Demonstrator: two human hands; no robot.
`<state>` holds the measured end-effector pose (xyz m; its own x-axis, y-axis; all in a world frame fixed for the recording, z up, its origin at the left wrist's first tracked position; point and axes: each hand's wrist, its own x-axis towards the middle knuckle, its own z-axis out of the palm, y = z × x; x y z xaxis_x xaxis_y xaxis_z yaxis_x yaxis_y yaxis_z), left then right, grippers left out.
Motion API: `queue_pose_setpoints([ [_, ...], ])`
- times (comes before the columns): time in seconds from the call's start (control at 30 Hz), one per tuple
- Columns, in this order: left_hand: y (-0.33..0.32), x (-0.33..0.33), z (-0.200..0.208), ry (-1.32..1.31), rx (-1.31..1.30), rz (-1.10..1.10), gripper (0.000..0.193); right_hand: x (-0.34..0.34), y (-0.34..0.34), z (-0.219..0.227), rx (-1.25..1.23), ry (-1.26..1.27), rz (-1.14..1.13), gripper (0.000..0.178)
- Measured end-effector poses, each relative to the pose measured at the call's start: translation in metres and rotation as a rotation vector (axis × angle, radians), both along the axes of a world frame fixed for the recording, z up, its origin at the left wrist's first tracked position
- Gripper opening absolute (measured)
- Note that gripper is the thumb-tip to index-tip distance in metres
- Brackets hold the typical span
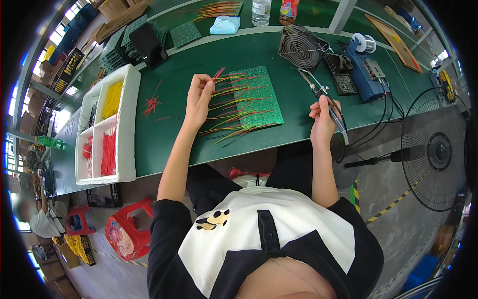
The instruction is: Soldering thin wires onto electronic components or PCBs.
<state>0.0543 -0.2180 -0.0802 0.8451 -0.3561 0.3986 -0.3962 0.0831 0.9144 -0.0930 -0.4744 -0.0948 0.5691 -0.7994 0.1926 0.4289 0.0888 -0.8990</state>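
A green circuit board panel (266,94) lies on the green bench in front of me, with rows of red, yellow and dark wires (219,118) sticking out past its left side. By the panel's far left corner, my left hand (199,98) is closed in a pinch, and red wires (219,73) show at its fingertips. To the right of the panel, my right hand (324,118) grips a soldering iron (330,108) with a thin feed tube and a black cable. The iron's tip points away from me, toward a round-grilled fan, apart from the board.
A white foam box (130,124) holding yellow and red wires stands left, with loose red wires (152,103) beside it. Behind are stacked boards (113,50), a dark phone (148,44) and bottles (261,13). A small fan (301,47) and blue solder feeder (366,74) stand right.
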Motion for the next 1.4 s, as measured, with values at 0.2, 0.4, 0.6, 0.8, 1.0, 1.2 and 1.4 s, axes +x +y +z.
queue_pose_setpoints([
  [0.2,0.0,0.003,-0.001,0.143,-0.034,0.005,0.009,0.0,0.0,-0.001,0.002,0.006,-0.012,0.014],
  [0.4,-0.003,0.002,-0.003,0.16,-0.021,-0.012,0.009,-0.002,0.0,-0.001,-0.01,0.024,-0.007,0.014],
  [0.6,-0.007,-0.005,-0.004,0.056,0.294,0.043,0.007,-0.001,0.002,0.002,-0.02,0.024,-0.004,0.013],
  [0.8,-0.011,-0.013,-0.006,-0.068,0.481,-0.005,0.006,-0.014,0.015,0.005,0.008,0.068,0.164,0.012],
  [1.0,-0.009,-0.012,-0.008,-0.071,0.494,0.005,0.006,-0.015,0.029,0.003,-0.028,0.073,0.23,0.015],
  [1.2,-0.009,-0.011,-0.009,-0.075,0.463,0.013,0.006,-0.014,0.036,0.004,-0.029,0.088,0.294,0.016],
  [1.4,-0.011,-0.013,-0.006,-0.05,0.455,0.033,0.006,-0.013,0.035,0.003,-0.029,0.094,0.292,0.015],
])
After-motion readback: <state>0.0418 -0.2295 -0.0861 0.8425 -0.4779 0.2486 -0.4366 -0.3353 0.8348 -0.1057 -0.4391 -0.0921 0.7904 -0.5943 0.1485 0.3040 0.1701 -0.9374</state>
